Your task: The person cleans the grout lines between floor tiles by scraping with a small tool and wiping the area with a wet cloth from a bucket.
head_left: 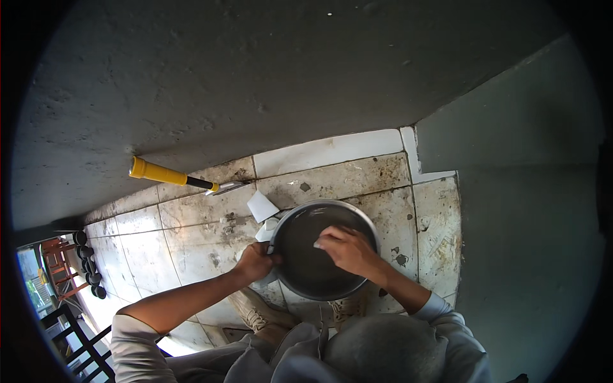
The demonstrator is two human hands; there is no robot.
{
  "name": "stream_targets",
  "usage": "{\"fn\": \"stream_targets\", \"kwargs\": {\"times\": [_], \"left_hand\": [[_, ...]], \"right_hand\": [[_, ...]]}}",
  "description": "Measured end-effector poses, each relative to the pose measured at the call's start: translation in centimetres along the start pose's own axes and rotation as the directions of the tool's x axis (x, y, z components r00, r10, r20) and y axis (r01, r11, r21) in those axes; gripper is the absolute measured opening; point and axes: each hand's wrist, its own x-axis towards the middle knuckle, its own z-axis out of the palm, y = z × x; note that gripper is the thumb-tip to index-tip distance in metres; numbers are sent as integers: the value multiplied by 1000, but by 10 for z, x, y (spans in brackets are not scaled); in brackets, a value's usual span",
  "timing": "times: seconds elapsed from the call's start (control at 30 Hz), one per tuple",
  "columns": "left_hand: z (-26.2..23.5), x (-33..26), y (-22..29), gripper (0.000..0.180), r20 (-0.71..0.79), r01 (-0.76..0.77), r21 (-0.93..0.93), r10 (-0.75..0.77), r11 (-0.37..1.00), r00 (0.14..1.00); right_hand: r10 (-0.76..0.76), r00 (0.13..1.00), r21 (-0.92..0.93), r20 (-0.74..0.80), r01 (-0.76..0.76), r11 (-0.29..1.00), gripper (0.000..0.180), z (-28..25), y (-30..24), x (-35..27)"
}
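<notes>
A round, dark-bottomed metal pan (306,274) with a pale rim is in front of me, over the floor and my shoes. My left hand (257,262) is closed on the pan's left edge, thumb over the rim. Over the pan's inside, my right hand (350,252) has its fingers drawn together in a pinch. A small pale spot shows at its fingertips, too small to name. Just left of the pan lie a white flat piece (262,206) and a whitish object (267,228), partly hidden by the pan and my hand.
A yellow-handled tool with a flat metal blade (167,173) leans at the dark wall (223,76). Stained white tiles (191,220) cover the floor. A grey-green wall (523,242) rises on the right. Black round objects (88,262) and a black railing (80,345) stand far left.
</notes>
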Motion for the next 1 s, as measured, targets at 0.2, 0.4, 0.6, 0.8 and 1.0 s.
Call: {"fn": "stream_targets", "kwargs": {"times": [0.2,0.4,0.6,0.8,1.0], "left_hand": [[29,11,59,33,-113,-182,-53,175,982,978],[53,13,105,36,-114,-219,46,223,975,968],[65,16,115,36,-18,-185,53,186,981,982],[72,19,112,36,-22,-234,54,235,971,972],[77,26,98,38,-13,-263,62,264,963,964]], "right_hand": [[169,961,-44,-218,-183,982,18,-44,24,-34],[260,928,-209,-267,-319,924,15,-43,36,-65],[380,875,-266,-301,-460,847,14,-50,32,-72],[410,872,-323,-268,-482,815,18,-51,44,-83],[568,794,-237,-214,-607,759,18,-51,39,-78]]}}
